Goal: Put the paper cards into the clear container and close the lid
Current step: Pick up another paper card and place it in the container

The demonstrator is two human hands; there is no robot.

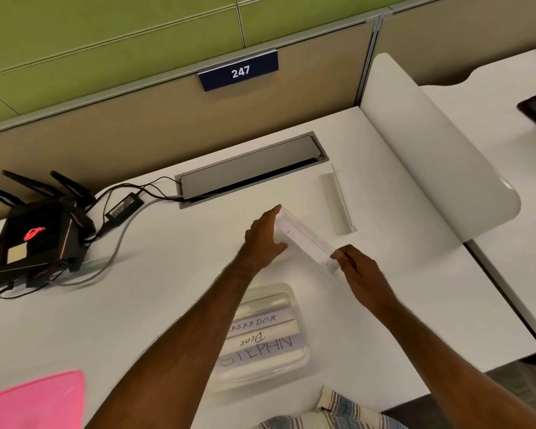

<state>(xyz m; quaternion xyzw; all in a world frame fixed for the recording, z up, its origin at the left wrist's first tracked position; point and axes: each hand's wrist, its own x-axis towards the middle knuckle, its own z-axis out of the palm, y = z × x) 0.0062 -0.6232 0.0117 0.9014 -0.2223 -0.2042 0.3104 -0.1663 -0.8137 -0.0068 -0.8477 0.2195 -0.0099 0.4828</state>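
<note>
At the bottom centre of the frame the clear container (294, 363) stands open on the white desk (155, 289). Inside it I count three lettered paper cards (262, 335) lying flat, and perhaps one or two blank ones among them. The pink lid (37, 400) lies apart in the lower left corner.

In the middle of the frame both hands hold one more card (307, 243) by its two ends. The left hand (265, 236) has straight fingers along the far end with the thumb under it, and the right hand (356, 267) pinches the near end.

I judge the loading step is in hand. The next move needs to bring this card back and lay it flat in the container.

Further up and right, one last folded card (338, 202) waits on the desk. Then the lid must come over.
</note>
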